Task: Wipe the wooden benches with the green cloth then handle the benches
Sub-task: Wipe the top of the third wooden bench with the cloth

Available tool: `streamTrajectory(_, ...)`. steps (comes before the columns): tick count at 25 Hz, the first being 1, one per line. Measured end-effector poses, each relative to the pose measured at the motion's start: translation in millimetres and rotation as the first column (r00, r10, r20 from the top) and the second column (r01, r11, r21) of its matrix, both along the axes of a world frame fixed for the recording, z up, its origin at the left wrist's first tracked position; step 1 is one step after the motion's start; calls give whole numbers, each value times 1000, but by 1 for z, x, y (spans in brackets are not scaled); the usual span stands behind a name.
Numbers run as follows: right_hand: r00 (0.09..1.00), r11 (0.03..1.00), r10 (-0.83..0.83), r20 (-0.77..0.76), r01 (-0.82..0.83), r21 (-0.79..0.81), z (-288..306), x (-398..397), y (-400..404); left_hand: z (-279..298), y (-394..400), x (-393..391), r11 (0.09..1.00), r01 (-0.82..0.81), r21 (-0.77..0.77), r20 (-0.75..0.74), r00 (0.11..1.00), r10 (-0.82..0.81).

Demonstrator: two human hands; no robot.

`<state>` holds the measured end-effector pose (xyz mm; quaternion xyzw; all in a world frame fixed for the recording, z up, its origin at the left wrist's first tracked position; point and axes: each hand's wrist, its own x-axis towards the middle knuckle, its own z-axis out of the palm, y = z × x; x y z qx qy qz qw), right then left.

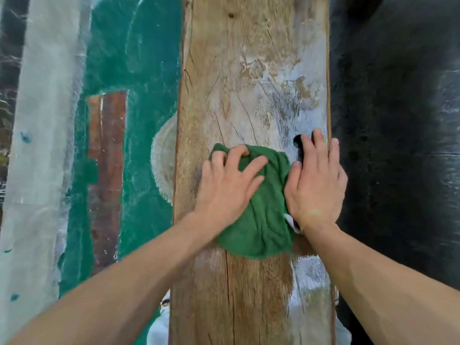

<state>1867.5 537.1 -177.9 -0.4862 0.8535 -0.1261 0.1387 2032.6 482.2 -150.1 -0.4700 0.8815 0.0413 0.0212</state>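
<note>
A long wooden bench (236,70) runs up the middle of the view, its top cracked and smeared with whitish dust on the right side. A crumpled green cloth (263,220) lies on the plank. My left hand (229,185) presses down on the cloth's left part with the fingers spread and curled into the fabric. My right hand (316,180) lies flat on the cloth's right edge and the wood, fingers reaching a dark hole (296,141) near the bench's right edge.
Left of the bench the ground is painted green (139,95) with a reddish-brown strip (107,170) and a pale band (42,120). A dark black surface (398,145) fills the right side. Something white (159,329) shows below the bench.
</note>
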Motion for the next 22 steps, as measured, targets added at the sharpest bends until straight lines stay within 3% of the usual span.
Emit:
streamTrajectory(2, 1000, 1000, -2, -6, 2, 11, 1, 2, -1, 16, -44, 5, 986, 106, 125, 164, 978, -126)
streamTrajectory(4, 1000, 999, -9, 16, 8, 40, 5, 1, -2, 26, -77, 4, 962, 227, 154, 313, 912, -265)
streamTrajectory(7, 999, 997, 4, 47, -8, 78, 8, 0, -3, 51, -150, -32, 981, 156, 119, 113, 979, -169)
streamTrajectory(9, 999, 996, 5, 45, -9, 92, 10, -1, -5, 76, -197, -57, 986, 117, -114, -3, 993, -118)
streamTrajectory(11, 999, 994, 10, 42, -14, 105, 12, 0, -4, 89, -201, -62, 950, 234, -205, -29, 969, -245)
streamTrajectory(13, 999, 994, 5, 52, -11, 112, 12, -1, -4, 69, -171, -51, 924, 382, 16, 135, 915, -380)
streamTrajectory(15, 998, 992, 16, 53, -22, 120, 12, 0, -4, 47, -143, -32, 942, 308, 136, 203, 922, -331)
streamTrajectory(17, 999, 993, 11, 36, -15, 118, 11, 0, -6, 29, -157, -51, 968, 244, 52, 78, 966, -247)
streamTrajectory(20, 1000, 994, 17, 25, -20, 104, 8, 2, -5, 1, -196, -114, 964, 266, 19, 48, 963, -266)
streamTrajectory(22, 1000, 996, 15, 7, -15, 86, 4, 1, -5, -8, -204, -143, 980, 197, 31, 90, 976, -200)
